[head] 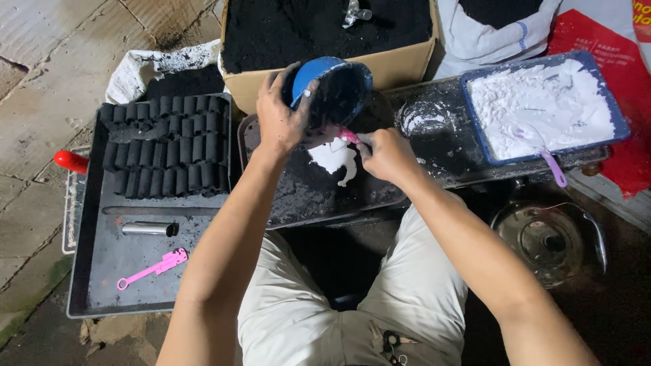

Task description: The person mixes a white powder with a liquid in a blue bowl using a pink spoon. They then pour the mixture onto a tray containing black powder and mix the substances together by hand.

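Blue plastic bowl, blackened inside with dark powder, is tipped on its side in my left hand, my fingers wrapped around its rim and back. My right hand is closed around a small pink tool, whose tip sits at the bowl's lower lip; I cannot tell what kind of tool it is. Both hands hover over a dark metal tray dusted with black powder, where a patch of white powder lies just beneath the bowl. Behind the bowl stands a cardboard box filled with black powder. To my right, a blue rectangular tub holds white powder, with a lilac spoon leaning over its near edge. To my left, a second dark tray carries 3 rows of short black cylinders, a metal tube lying flat, and a pink toy wrench near it. A red handle pokes out past that tray's left edge. A clear glass lid lies on the ground by my right forearm. I am crouched, pale trousers visible below my arms.
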